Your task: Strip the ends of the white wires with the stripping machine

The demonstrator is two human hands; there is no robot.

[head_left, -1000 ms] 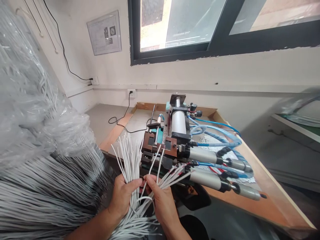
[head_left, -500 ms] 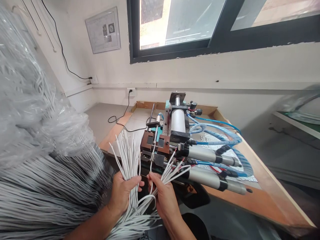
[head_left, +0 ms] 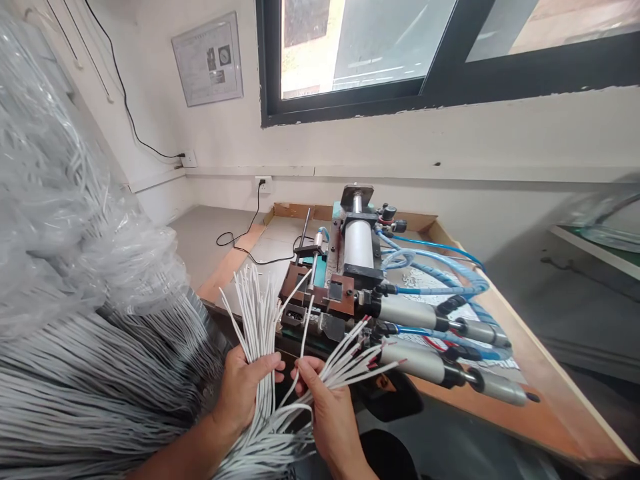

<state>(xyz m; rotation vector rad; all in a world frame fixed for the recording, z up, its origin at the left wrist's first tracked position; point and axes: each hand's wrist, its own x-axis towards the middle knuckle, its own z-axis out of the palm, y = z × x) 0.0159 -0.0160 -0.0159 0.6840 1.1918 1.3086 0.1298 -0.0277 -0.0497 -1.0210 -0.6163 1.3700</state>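
Note:
My left hand [head_left: 245, 383] is closed around a thick bundle of white cables [head_left: 257, 313], whose ends fan upward. Several other white cables [head_left: 345, 360], some with reddish tips, lie across my right hand [head_left: 327, 407] and spread to the right. Between thumb and fingertips my right hand pinches a single white cable [head_left: 306, 333], its tip pointing up at the machine. Just beyond both hands stands the pneumatic wire-stripping machine [head_left: 341, 293] with brown jaw blocks and silver cylinders. Below the hands the cables run together into one loose mass.
A large heap of grey cables [head_left: 90, 387] under clear plastic [head_left: 90, 200] fills the left side. Blue air hoses [head_left: 450, 267] loop behind the cylinders. The wooden-edged bench [head_left: 530, 360] holds white scraps. A window [head_left: 360, 53] and a framed sheet [head_left: 207, 60] are on the wall.
The machine's brown blocks have moved apart and its cylinder rods now show at the right. The pinched cable has come back out of the jaws. Another cable now leans right from the left bundle.

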